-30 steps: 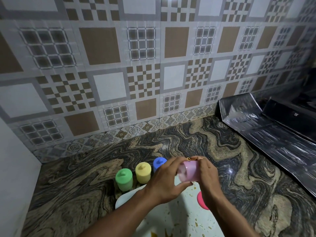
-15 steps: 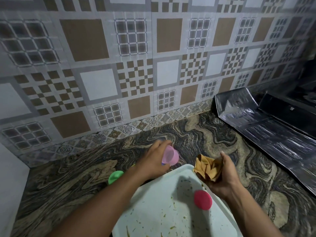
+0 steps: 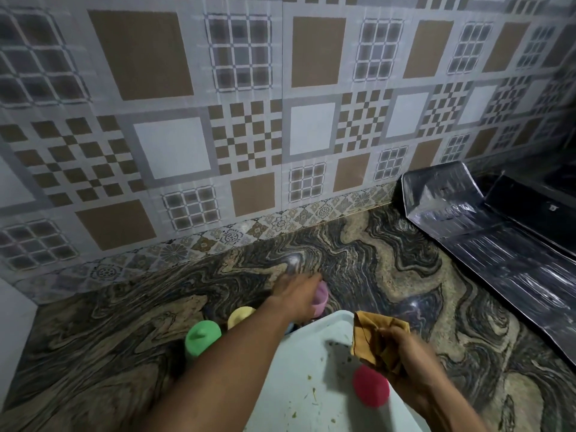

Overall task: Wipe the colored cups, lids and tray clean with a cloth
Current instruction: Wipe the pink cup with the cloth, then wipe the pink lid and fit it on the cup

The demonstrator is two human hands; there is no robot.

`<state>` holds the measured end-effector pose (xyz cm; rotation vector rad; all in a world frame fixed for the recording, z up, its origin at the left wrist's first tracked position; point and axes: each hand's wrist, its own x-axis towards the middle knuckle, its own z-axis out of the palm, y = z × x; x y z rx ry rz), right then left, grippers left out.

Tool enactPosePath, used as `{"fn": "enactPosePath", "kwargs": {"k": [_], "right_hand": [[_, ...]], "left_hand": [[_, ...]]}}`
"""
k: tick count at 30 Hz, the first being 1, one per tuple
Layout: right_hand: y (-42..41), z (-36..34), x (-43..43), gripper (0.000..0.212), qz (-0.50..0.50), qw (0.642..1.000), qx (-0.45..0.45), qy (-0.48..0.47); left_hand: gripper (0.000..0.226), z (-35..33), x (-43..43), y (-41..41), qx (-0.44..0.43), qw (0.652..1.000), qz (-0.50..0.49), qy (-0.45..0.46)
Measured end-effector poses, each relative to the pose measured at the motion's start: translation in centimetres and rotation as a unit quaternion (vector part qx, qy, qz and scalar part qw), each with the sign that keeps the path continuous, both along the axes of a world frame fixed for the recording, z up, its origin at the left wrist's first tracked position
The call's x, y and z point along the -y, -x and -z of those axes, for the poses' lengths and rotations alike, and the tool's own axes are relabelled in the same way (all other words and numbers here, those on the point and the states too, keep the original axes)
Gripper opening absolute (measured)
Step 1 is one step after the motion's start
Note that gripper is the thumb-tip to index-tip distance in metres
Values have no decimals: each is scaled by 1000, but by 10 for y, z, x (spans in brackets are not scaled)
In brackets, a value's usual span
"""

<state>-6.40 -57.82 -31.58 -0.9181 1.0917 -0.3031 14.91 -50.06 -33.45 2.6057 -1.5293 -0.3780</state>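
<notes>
**Pink cup leaves the tray**

The hands, together a second ago, are now apart. The left hand grips the pink cup, lowering it toward the surface at the tray's 12 o'clock. The right hand clutches the bunched cloth above the pink lid. This cup is probably finished, while the lid and the speckled tray still need wiping.

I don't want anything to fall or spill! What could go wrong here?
1. The left hand holds the see-through pink plastic cup near the yellow-lidded cup and the white plastic tray; it might bump them.
2. The right hand grips the mustard-brown cloth close to the round red lid; wiping could push it off.
3. The tray's crumbs could scatter onto the marbled counter.
</notes>
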Motion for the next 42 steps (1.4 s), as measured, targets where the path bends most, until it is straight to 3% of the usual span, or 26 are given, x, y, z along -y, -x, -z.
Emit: {"fn": "enactPosePath", "kwargs": {"k": [7,12,16,21,29,34,38,42], "right_hand": [[5,-1,-2,34,12,999,43,-8],[22,-13,-2,22,85,996,4,-8],[45,-10,3,28,103,994,-22,20],[72,-6,-1,18,62,990,-60,111],[91,30,-11,33,-5,986,-95,138],[85,34,-21,42,-50,981,-83,170],[82,40,-20,47,-51,952,-99,284],[76,34,-28,58,-105,871,-107,469]], "left_hand": [[85,7,1,-1,22,999,23,12],[57,-9,1,34,35,989,73,120],[35,-2,-1,75,0,982,157,107],[34,23,-3,113,11,980,191,50],[27,34,-8,129,62,982,174,34],[27,34,-11,137,43,990,129,31],[23,30,-13,133,14,990,103,95],[24,21,-21,123,-16,973,102,205]]}}
